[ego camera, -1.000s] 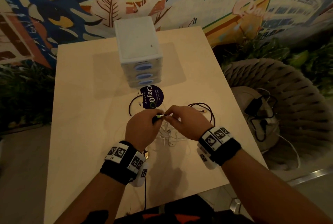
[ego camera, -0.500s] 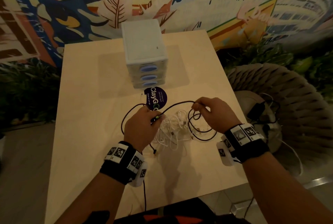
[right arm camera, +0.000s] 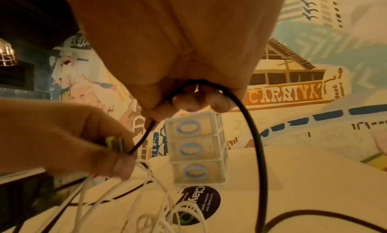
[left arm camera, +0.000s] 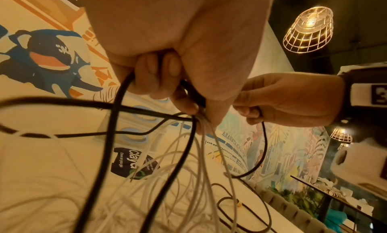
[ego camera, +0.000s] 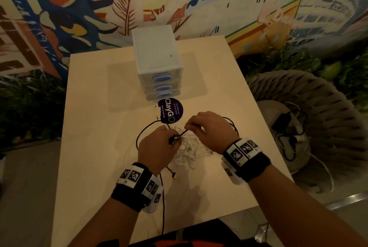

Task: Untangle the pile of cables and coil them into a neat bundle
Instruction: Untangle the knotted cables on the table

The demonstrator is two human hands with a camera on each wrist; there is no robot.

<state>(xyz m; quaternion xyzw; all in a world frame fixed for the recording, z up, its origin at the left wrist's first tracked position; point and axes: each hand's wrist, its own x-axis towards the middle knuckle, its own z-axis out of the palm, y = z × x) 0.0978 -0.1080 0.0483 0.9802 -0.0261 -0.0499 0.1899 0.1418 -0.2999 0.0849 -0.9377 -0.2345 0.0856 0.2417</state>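
Pale wooden counter (ego camera: 95, 147): carried the work, kept near the body. Drawer unit (ego camera: 157, 63): stood beyond, clear of the cables. Sticker (ego camera: 171, 110): lay just before it. White cables (ego camera: 187, 151): heaped under both hands, seemingly left for later. Left hand (ego camera: 157, 147): clamped a black cable (ego camera: 139, 137) near its green-tipped plug, anchoring strands. Right hand (ego camera: 211, 129): close by, pinched the same cable, likely forming a loop.
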